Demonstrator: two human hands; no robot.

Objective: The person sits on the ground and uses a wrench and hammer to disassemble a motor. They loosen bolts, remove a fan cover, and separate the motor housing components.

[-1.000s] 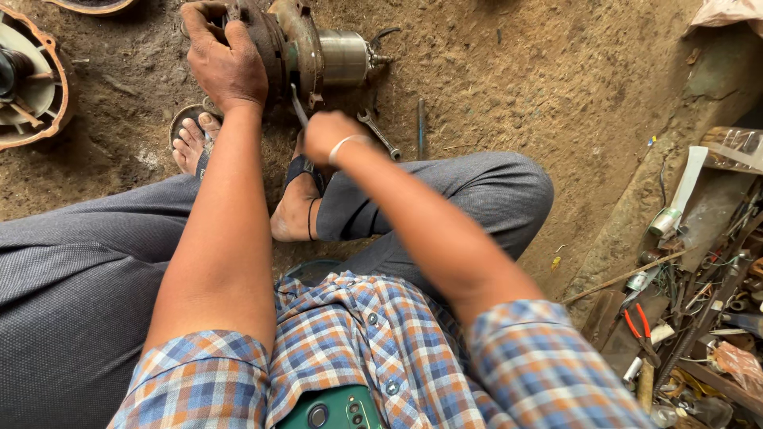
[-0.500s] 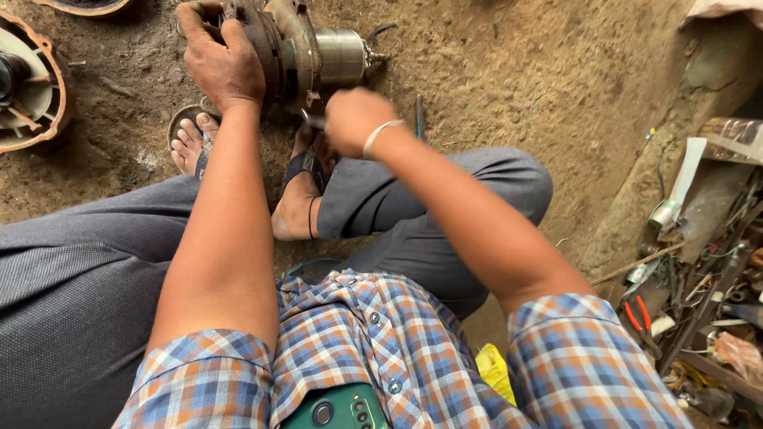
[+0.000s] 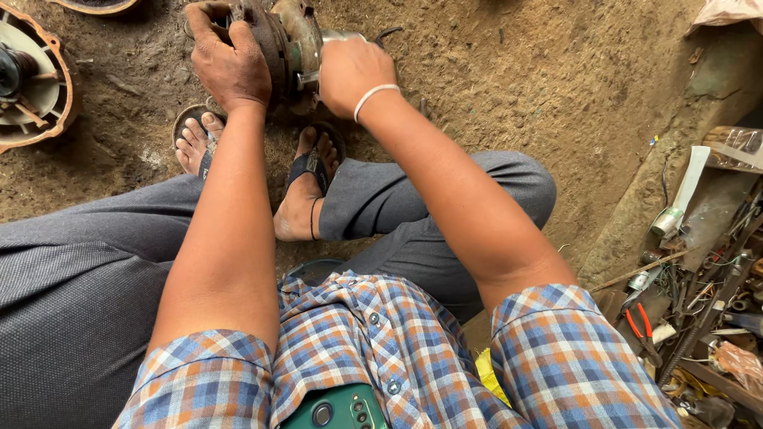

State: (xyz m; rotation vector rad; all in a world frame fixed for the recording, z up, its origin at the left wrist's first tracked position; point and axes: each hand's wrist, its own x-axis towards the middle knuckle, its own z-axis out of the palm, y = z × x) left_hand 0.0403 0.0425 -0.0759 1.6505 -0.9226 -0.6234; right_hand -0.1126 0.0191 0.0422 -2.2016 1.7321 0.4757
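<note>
A rusty, greasy motor body [image 3: 290,40] with a metal shaft end lies on the dirt floor at the top of the head view. My left hand [image 3: 230,59] grips its round left rim from above. My right hand [image 3: 350,71], with a white band at the wrist, is closed around a thin metal tool [image 3: 306,79] whose tip touches the motor's lower right side. Most of the tool is hidden in my fist. My sandalled feet [image 3: 306,195] rest just below the motor.
A round metal motor cover [image 3: 32,79] lies at the far left. A cluttered pile of tools and scrap, with red-handled pliers [image 3: 640,326], fills the lower right past a raised ledge [image 3: 628,230]. A green phone [image 3: 338,409] sits in my shirt pocket.
My right hand has risen from near my foot up to the motor's right side, carrying the thin tool. My left hand has stayed on the motor's rim.
</note>
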